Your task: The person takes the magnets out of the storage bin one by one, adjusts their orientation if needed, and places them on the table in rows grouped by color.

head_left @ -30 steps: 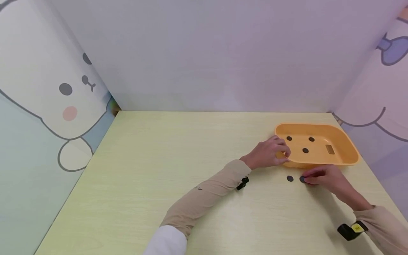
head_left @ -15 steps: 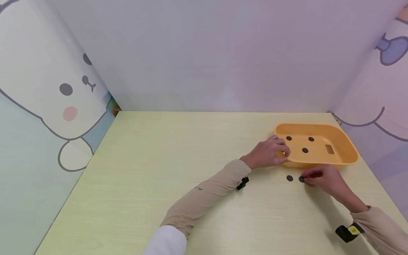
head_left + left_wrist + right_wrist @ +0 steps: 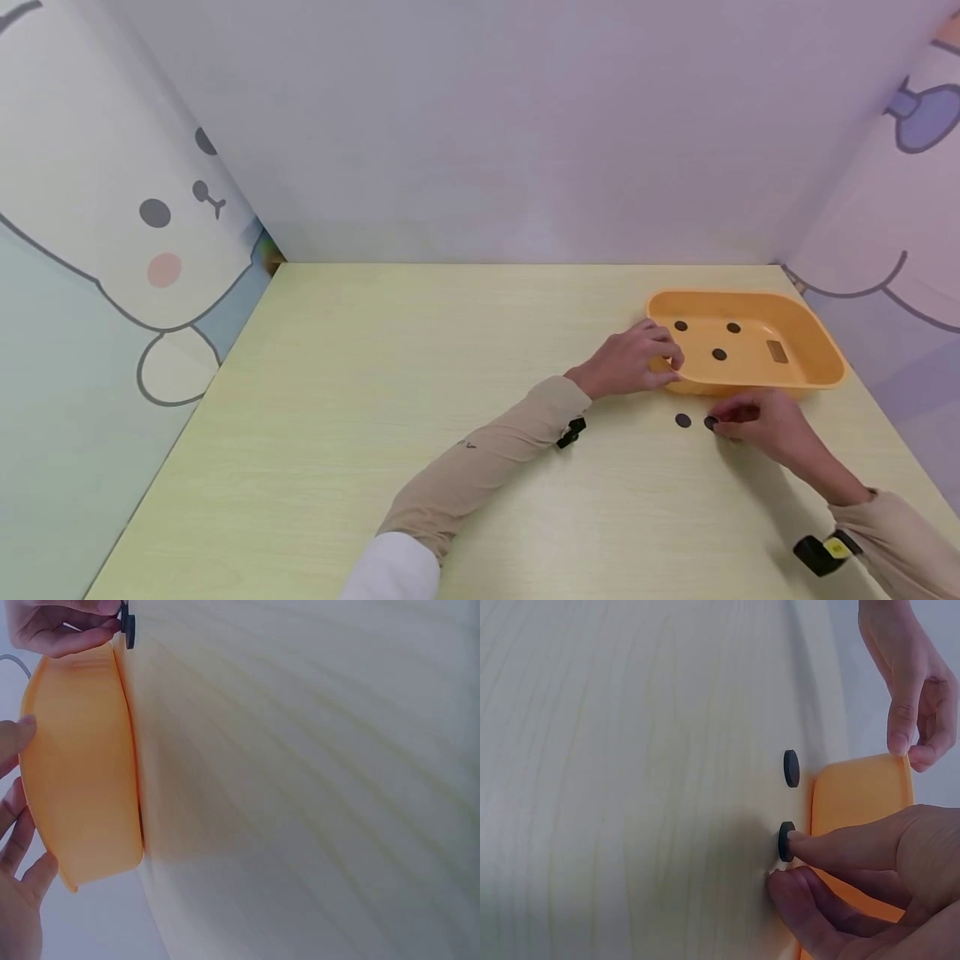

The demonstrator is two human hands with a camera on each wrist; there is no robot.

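An orange plastic tray (image 3: pixel 806 358) stands at the right of the table. My left hand (image 3: pixel 641 358) grips its near left corner, fingers over the rim and thumb outside. Just in front of the tray, a small black disc (image 3: pixel 787 841) lies on the tabletop under my right thumb. The index fingertip of my right hand (image 3: pixel 772 429) is close beside that disc, the other fingers curled. Another black disc (image 3: pixel 683 421) lies flat a little to the left. Inside the tray are three dark discs, one near the middle (image 3: pixel 719 354).
A brown rectangular patch (image 3: pixel 777 351) shows on the tray's floor at its right. The pale wood table (image 3: pixel 375 400) stretches away to the left. A plain wall (image 3: pixel 487 150) closes the back, with cartoon-printed walls at both sides.
The disc at my right fingertips looked tilted and bluish a second ago and now lies flatter and dark. My right hand has shifted very slightly; my left hand stays at the rim.
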